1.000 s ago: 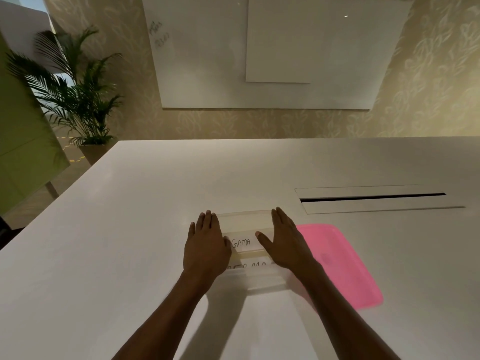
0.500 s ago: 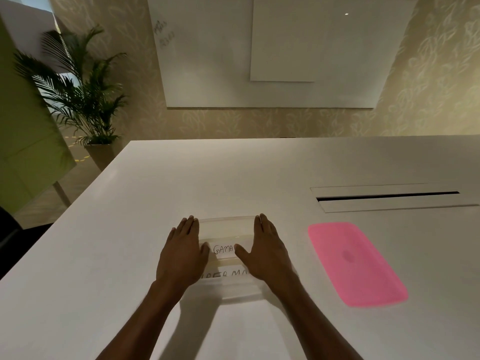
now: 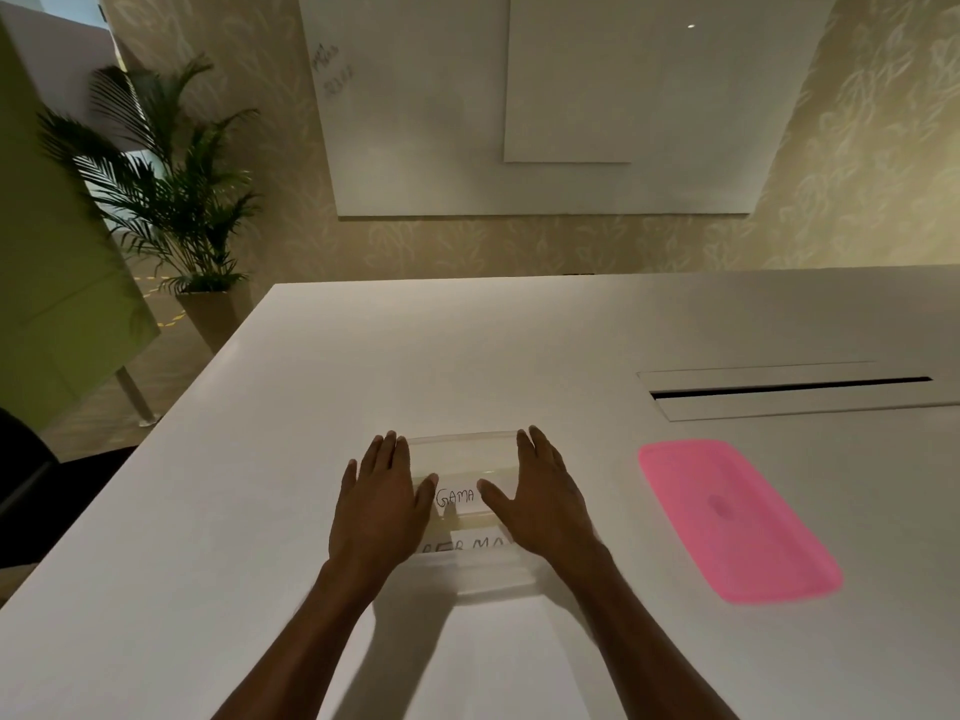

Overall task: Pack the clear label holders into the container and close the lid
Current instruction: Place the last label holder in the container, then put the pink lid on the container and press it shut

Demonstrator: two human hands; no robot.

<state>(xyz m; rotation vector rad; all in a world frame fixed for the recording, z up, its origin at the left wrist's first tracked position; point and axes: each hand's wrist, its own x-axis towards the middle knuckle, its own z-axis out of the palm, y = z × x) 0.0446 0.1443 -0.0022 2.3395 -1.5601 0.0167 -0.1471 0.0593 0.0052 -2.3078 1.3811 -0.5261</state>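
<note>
Your left hand (image 3: 378, 504) and right hand (image 3: 540, 498) lie flat, fingers stretched forward, one on each long side of the clear container (image 3: 467, 511) at the near middle of the white bench (image 3: 519, 345). Both palms press its left and right edges, thumbs turned inward over the top; neither hand is curled into a grip. Inside, through the clear plastic, label holders (image 3: 457, 497) show handwritten cards, the upper one reading "GAMA", the nearer one partly hidden by your hands. The pink lid (image 3: 732, 517) lies flat on the bench to the right, apart from the container. A long cable slot (image 3: 789, 387) is cut into the bench farther right. A potted palm (image 3: 161, 200) stands beyond the bench's far left corner, and a whiteboard (image 3: 545, 96) hangs on the far wall.
</note>
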